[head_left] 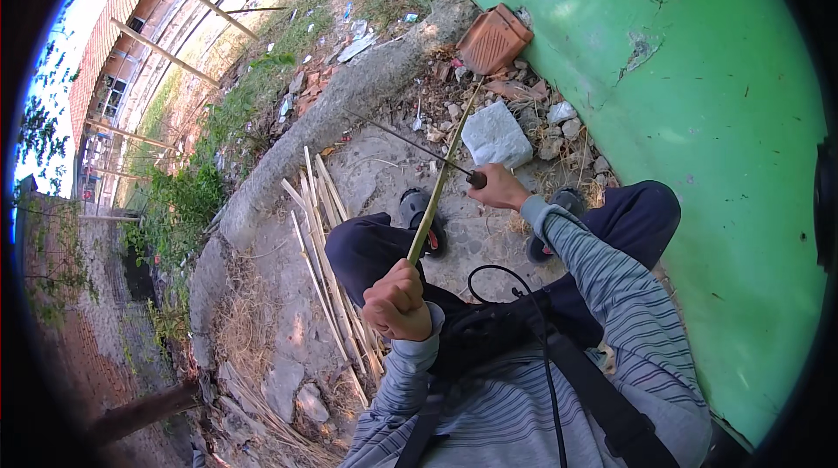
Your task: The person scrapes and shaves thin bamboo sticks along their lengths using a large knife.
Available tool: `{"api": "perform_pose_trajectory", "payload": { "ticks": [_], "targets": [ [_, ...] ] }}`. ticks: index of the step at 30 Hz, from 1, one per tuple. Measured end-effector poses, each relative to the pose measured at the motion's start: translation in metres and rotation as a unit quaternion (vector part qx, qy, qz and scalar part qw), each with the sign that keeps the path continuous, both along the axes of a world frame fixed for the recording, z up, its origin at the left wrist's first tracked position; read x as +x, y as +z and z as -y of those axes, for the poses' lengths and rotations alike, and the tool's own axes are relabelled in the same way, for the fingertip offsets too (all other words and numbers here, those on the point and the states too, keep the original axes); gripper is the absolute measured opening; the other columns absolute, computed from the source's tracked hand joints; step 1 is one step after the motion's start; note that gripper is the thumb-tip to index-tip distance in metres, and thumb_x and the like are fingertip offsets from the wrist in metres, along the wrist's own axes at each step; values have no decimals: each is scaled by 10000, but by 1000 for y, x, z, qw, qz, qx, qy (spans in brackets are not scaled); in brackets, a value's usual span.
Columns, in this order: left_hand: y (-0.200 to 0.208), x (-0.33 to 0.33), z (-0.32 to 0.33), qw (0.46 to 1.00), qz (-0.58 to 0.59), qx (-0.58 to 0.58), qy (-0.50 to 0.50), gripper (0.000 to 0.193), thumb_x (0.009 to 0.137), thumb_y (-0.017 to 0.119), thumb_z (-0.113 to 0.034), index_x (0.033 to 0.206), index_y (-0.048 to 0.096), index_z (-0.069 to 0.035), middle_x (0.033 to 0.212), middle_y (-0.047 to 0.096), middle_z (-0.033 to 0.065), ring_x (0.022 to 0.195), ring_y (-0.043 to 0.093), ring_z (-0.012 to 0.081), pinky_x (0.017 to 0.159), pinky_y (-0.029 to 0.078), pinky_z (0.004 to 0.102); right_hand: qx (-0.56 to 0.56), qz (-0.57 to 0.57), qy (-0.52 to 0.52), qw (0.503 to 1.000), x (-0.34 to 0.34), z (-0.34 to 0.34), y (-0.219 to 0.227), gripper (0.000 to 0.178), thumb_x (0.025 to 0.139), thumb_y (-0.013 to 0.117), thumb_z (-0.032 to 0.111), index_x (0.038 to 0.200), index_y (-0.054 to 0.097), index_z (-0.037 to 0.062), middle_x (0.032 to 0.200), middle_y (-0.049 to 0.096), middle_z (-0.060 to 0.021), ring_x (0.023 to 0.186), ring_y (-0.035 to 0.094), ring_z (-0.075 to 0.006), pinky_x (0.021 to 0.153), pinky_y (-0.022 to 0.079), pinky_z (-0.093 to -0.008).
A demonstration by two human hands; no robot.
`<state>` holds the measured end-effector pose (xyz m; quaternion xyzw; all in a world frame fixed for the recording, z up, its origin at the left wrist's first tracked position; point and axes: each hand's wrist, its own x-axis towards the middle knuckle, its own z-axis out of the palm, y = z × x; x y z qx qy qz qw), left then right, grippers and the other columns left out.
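My left hand (398, 302) is closed in a fist round the near end of a long greenish bamboo strip (428, 216). The strip slants away from me and narrows toward its far tip. My right hand (501, 188) grips the dark, round-ended handle of a long thin knife (408, 140). Its blade points to the far left and crosses the strip around the middle. Whether the edge bites into the bamboo, I cannot tell. Left of my knee, a bundle of pale split bamboo strips (325, 232) lies on the ground.
A green wall (698, 145) rises close on my right. Ahead lie a white block (497, 135), an orange hollow brick (495, 38) and rubble. A low concrete ridge (327, 101) curves along the left, with plants (175, 219) beyond. A black cable (548, 354) hangs before my lap.
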<state>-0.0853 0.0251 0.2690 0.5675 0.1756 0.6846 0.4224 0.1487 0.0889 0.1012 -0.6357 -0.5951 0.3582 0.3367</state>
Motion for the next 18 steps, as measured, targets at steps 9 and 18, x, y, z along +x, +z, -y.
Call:
{"api": "perform_pose_trajectory", "payload": {
  "ticks": [9, 18],
  "targets": [
    [-2, -7, -4, 1000, 20, -12, 10, 616, 1157, 282, -394, 586, 218, -171, 446, 215, -29, 420, 140, 110, 472, 196, 329, -13, 8, 30, 999, -9, -5, -4, 323, 757, 769, 296, 811, 690, -13, 745, 683, -212, 700, 680, -365, 672, 513, -460],
    [-7, -14, -7, 999, 20, -25, 44, 618, 1158, 275, -386, 584, 206, -169, 440, 218, -20, 412, 144, 119, 469, 206, 327, -23, -7, -31, 999, -7, -13, -23, 334, 765, 774, 293, 789, 675, -26, 710, 669, -190, 661, 649, -325, 671, 512, -437]
  ]
}}
